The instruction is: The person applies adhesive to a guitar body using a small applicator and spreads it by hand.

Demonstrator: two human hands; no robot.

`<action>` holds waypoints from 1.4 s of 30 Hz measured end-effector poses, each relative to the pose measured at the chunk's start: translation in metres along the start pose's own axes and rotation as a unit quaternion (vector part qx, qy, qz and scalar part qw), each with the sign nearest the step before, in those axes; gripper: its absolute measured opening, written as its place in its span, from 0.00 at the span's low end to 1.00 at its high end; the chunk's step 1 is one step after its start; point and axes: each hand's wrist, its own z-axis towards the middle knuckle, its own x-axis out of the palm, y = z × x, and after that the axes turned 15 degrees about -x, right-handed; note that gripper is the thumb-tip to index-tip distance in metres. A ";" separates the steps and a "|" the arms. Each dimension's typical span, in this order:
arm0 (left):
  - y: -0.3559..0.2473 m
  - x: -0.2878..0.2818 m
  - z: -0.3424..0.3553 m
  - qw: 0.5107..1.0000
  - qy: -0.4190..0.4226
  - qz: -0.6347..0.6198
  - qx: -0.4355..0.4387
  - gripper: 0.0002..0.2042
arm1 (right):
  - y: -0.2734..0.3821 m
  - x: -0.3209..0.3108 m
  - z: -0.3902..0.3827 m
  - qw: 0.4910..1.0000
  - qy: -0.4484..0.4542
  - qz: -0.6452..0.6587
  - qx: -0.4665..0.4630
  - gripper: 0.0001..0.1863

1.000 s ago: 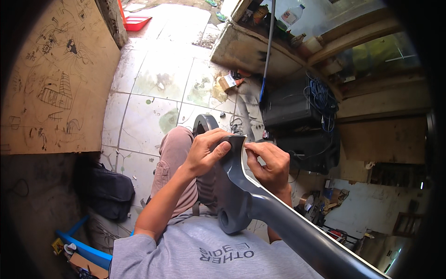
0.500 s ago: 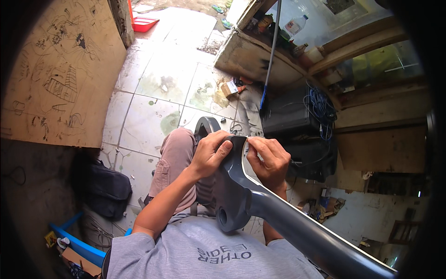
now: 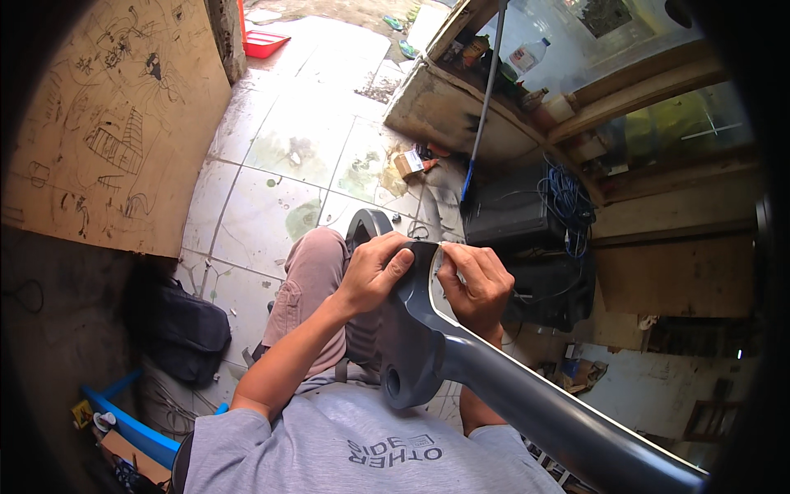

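Across my lap lies a large dark grey part, smooth and curved, with a long tubular arm running to the lower right and a round hole in its lower lug. A thin white strip follows its edge. My left hand is wrapped over the part's upper end, the thumb pressed on its near side. At that same end, my right hand pinches the white strip between thumb and fingertips. The fingertips partly hide the strip's end.
A black bag stands on the tiled floor to the left, beside a blue plastic frame. Black cases with a coiled blue cable are at the right. A long-handled pole leans there. Ahead lies a small box.
The view has shifted slightly, so the surroundings sit a little differently. Both hands keep almost the same place and grip on the part and strip.
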 end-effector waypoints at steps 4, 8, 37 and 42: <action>0.002 0.001 0.000 1.000 -0.004 -0.001 0.003 0.27 | 0.002 0.001 0.001 1.000 -0.001 -0.007 0.007 0.13; 0.001 0.001 0.000 1.000 -0.009 -0.009 0.010 0.27 | 0.002 0.001 0.001 1.000 -0.002 -0.015 0.000 0.13; -0.003 -0.001 -0.001 1.000 -0.008 -0.015 0.008 0.27 | 0.004 0.004 -0.001 0.999 -0.005 -0.041 -0.034 0.13; -0.003 -0.001 -0.001 1.000 -0.008 -0.010 0.005 0.27 | 0.003 0.004 0.000 0.999 -0.011 -0.035 -0.031 0.13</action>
